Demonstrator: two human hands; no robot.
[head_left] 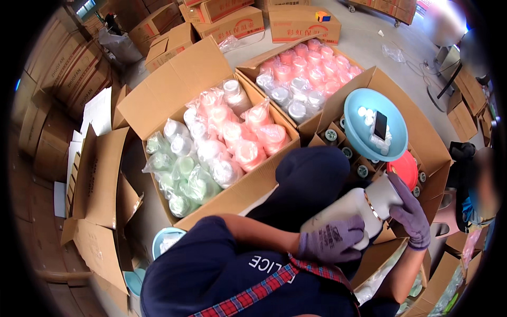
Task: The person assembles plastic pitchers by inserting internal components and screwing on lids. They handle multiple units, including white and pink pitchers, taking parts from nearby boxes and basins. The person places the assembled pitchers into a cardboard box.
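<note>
The person sat low among cartons and held a white plastic bottle (355, 210) in both hands, just above the lap. The left hand (331, 241), in a purple knit glove, was closed around the lower part of the bottle, with its fingers wrapped over the body. The right hand (411, 215), also in a purple glove, gripped the upper end of the bottle, near the thin gold ring around its neck. The bottle lay tilted, with its top pointing up and away toward the right hand.

Just beyond the right hand there was a red round lid (405, 169), and behind it a light blue plastic basin (355, 113) rested on an open carton (422, 134). In the basin lay a dark phone (379, 125) and some small white caps (366, 112). The carton under the basin had cardboard dividers, and round dark tops of other bottles (331, 135) showed in its cells.

Farther from the left hand, a big open box (174, 87) was full of plastic-wrapped cups (211, 148) in pink, white and green. Beyond both hands, another open box (252, 67) held rows of pink and clear wrapped pieces (306, 68). Below the left elbow, another pale blue basin (162, 238) was partly hidden by the dark blue sleeve. A second person (480, 195) sat well apart on the right-hand side.
</note>
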